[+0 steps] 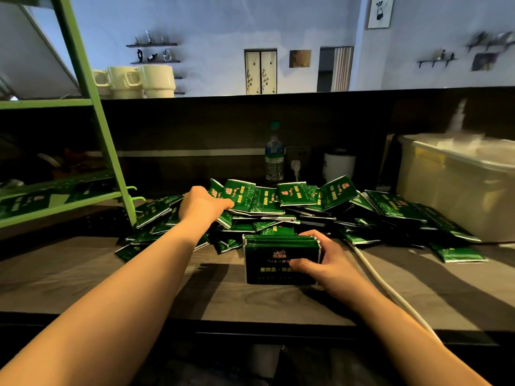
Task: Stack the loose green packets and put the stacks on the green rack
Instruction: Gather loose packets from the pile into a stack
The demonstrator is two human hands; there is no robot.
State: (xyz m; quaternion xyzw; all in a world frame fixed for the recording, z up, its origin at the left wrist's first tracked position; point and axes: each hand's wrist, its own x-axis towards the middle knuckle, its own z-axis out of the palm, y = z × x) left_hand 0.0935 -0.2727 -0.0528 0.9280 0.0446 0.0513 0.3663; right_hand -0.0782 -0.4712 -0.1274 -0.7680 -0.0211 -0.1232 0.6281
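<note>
Stock, as I read it: right hand grips one stack; left hand reaches the loose heap (grasp unclear); green rack barely stocked, most remains.

Packet pile mid-table, rack left, bin right.

glossy green foil-like packets with crinkled silvery edges are catching light at twelve o'clock; the matt wood-grain counter is showing streaked grey-brown; the green rack at ten o'clock is looking like painted metal; a translucent plastic bin is sitting at two o'clock.
</note>
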